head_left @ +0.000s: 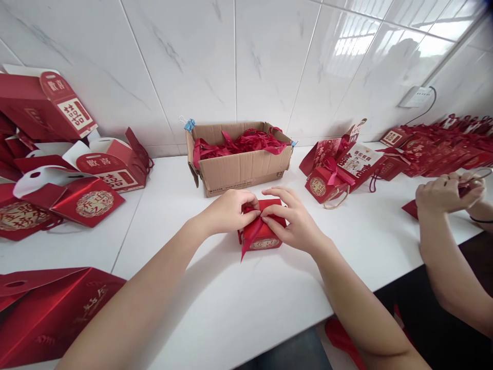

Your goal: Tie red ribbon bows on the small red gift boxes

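Note:
A small red gift box (269, 242) with a gold round emblem stands on the white table in front of me. A dark red ribbon (251, 235) lies over its top, one pointed tail hanging down the front. My left hand (234, 208) pinches the ribbon at the box's upper left. From the other side my right hand (288, 218) has thumb and index finger closed on the ribbon near the middle of the top, its other fingers curved above the box. The fingers partly hide the spot where the ribbon gathers.
A cardboard box (242, 172) full of red ribbons stands against the tiled wall. Red gift boxes (92, 203) pile up at left. A box with a bow (327, 186) and others stand at right. Another person's hands (442, 192) hold something at far right.

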Tool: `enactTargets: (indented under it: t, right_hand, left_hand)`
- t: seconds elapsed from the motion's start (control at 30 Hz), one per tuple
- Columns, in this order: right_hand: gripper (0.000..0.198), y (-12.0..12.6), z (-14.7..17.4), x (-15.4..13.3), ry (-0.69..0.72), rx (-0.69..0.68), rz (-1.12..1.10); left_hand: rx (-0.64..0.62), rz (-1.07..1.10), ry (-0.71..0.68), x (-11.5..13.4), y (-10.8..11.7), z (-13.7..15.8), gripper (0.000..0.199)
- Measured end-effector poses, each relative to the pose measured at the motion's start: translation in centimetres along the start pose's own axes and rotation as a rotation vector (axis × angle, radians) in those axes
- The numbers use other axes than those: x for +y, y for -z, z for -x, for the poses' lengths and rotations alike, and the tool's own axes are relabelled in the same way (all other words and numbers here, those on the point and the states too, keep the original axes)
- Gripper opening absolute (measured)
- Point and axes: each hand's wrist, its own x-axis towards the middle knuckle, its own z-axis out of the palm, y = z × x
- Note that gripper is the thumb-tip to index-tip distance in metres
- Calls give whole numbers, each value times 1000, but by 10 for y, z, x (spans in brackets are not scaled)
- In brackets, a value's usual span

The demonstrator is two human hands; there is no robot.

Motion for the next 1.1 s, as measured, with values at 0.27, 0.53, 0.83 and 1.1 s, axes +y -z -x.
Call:
enactTargets:
  t: [0.27, 0.53, 0.83, 1.1]
  right_hand:
    - [16, 1, 3, 6, 32, -64, -65]
    - [23, 14, 8, 10, 20, -195, -27]
    - [29, 26, 14, -3, -21, -287, 127]
    - [28, 21, 13, -25, 23, -255, 204]
  left_hand:
    - [52, -56, 6, 0, -7, -2, 17]
    - [49, -74, -16, 0, -4, -1, 17]
    - [59, -97, 20, 2, -4, -1, 18]
    - [55, -67, 14, 2, -5, -1, 15]
